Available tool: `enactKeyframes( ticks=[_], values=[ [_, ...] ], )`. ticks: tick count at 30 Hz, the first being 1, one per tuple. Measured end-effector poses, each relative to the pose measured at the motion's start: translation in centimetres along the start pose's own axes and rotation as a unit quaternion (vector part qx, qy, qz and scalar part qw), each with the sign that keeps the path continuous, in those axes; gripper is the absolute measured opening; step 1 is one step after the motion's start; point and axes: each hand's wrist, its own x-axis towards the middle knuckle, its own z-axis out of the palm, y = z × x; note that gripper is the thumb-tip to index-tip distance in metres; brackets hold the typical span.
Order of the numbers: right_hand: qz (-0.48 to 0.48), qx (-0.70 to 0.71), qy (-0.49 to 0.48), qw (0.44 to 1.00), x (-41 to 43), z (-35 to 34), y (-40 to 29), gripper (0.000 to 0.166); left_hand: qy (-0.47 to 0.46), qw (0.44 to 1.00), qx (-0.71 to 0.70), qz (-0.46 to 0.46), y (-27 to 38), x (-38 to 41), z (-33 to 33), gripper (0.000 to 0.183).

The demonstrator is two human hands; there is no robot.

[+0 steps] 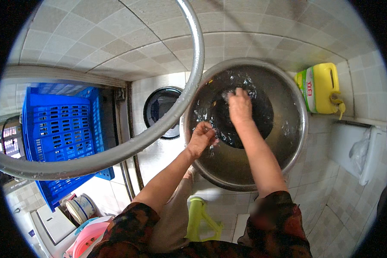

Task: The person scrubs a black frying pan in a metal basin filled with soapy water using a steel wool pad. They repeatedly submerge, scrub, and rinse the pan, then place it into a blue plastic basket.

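Observation:
A large round metal basin (304,129) stands before me with water in it. Inside it shows a dark round area (261,121), and I cannot tell whether this is a separate vessel or the basin's bottom. My right hand (241,106) points fingers-down over that dark area, its fingertips blurred at the splashing water. Over the basin's near left side is my left hand (201,138), its fingers bent toward the thumb just above the water. Whether either hand holds something small is not visible.
A wet grey hoop-like tube (142,137) arcs across the left. Left of the basin lies a black round pan or tray (159,109); farther left is a blue plastic crate (69,129). A yellow jug (324,87) stands at right, a green plastic stool (198,219) below.

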Motion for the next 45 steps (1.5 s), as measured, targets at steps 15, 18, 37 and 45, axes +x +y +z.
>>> enactKeyframes(
  ticks=[15,18,37,45],
  values=[
    [-0.09,-0.008,-0.046,0.995,-11.5,-2.2,-3.2,0.011,0.058,0.998,-0.008,-0.017,0.4,0.1,0.5,0.039],
    [-0.062,0.015,-0.009,0.998,-5.0,-1.1,-5.1,0.01,0.049,0.999,0.004,-0.022,1.3,-0.5,0.5,0.046],
    [-0.018,-0.012,-0.097,0.995,-12.6,-3.5,-1.7,0.012,0.065,0.997,-0.012,-0.049,2.3,-0.9,1.3,0.064],
    [0.02,-0.001,-0.021,1.0,-2.3,-0.4,-3.5,0.013,0.08,0.996,-0.005,-0.046,2.0,-0.7,1.2,0.069]
  ],
)
